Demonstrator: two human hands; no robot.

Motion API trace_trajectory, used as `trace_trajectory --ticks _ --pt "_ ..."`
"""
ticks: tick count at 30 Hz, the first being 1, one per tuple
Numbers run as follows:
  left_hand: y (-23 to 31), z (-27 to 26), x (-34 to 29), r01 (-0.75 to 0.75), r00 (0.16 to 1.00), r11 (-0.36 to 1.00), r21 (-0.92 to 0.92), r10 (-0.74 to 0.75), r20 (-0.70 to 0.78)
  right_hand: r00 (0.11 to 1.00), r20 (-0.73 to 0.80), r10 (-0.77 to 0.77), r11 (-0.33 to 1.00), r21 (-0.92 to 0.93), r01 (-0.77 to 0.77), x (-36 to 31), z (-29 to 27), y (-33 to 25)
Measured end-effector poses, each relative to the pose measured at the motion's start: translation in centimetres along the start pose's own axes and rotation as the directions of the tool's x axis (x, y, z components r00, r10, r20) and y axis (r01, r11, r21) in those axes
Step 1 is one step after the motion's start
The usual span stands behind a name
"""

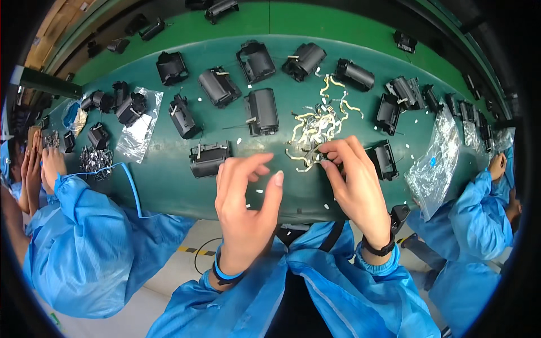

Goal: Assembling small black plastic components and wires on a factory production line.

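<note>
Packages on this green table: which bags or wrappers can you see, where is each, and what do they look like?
Clear plastic bag: left of the table, flat and crinkled, black parts on its upper end.
Small clear bag: far left edge, something blue inside.
Large clear bag: right side, shiny and wrinkled, hanging over the table's edge, a small blue mark on it.
More clear bags: far right, too small to tell apart.
No signs or screens show.

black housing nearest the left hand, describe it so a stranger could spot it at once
On the green table, look just left of the person's left hand. The black plastic housing lies there alone near the front edge, long side across, apart from the housings farther back.
</note>
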State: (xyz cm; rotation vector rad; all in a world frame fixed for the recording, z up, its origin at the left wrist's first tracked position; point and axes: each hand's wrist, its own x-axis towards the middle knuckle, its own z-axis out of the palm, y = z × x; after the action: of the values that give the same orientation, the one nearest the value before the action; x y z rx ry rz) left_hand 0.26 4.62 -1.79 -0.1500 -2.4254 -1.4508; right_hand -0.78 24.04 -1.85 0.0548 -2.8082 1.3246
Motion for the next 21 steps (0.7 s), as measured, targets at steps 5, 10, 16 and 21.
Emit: trace_trajectory --ticks 5,10,16,21 --pt "-0.4 0.3 -0.2 0.013 1.0 1.0 -0.018 -0.012 0.018 0.99 0.072 -0.118 0.984 -0.124 0.127 0.1 0.2 -0.8" --pt "-0.2 -0.2 -0.7 0.034 0.999 0.999 -0.014 -0.034 0.001 0.968 0.156 -0.198 0.95 -0.214 0.229 0.4 1.5 0.2" --pt "-0.7 -0.6 -0.9 0.061 0.998 0.997 -0.057 -0.06 0.016 0.987 0.044 -0.157 0.967 -0.196 0.163 0.1 1.0 -0.4" --pt "-1.2 -0.7 -0.6 0.035 0.999 0.998 -0.059 -0.034 0.024 0.989 0.099 -0.105 0.948 -0.291 0.13 -0.7 0.9 -1.7"
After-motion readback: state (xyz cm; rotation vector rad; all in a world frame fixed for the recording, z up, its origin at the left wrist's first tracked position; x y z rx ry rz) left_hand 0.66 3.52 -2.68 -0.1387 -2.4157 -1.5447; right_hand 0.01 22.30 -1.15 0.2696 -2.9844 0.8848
